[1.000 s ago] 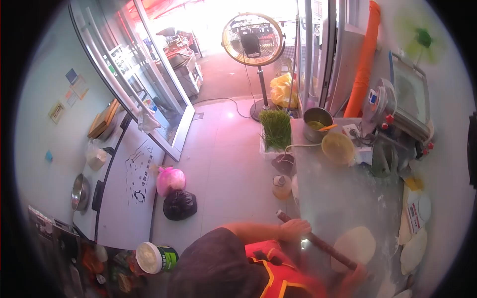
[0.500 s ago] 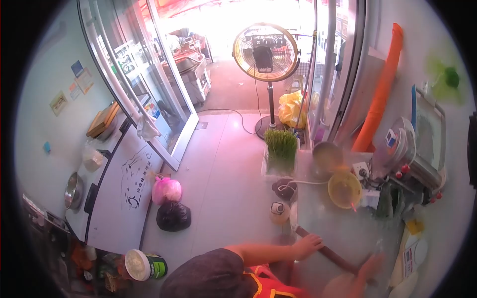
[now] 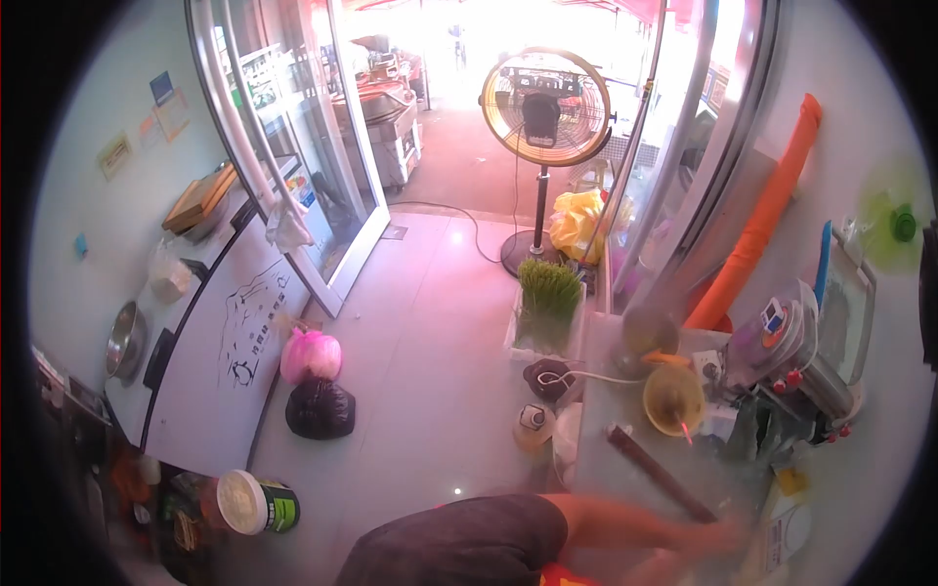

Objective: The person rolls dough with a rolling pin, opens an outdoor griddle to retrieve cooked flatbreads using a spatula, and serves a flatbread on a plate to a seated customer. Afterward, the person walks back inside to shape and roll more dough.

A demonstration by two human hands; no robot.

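Note:
A long brown rolling pin (image 3: 660, 472) lies slantwise on the grey worktop (image 3: 616, 498) at the lower right. My left arm, in a dark sleeve, reaches across to its near end. There my left hand (image 3: 711, 539) is smeared by motion, and its fingers cannot be made out. My right forearm (image 3: 650, 572) shows only in part at the bottom edge. My right hand is close to the left one, blurred and partly hidden. No grip on the rolling pin is visible.
A yellowish bowl (image 3: 674, 400) stands behind the rolling pin, near a scale-like machine (image 3: 811, 332). A planter of green shoots (image 3: 549, 303), a bottle (image 3: 533, 422) and a standing fan (image 3: 544, 107) are ahead. Bags (image 3: 320, 408) and a white tub (image 3: 256, 502) are at left.
My left hand has left the middle of the rolling pin and moved right and down, toward its near end. The view has shifted slightly.

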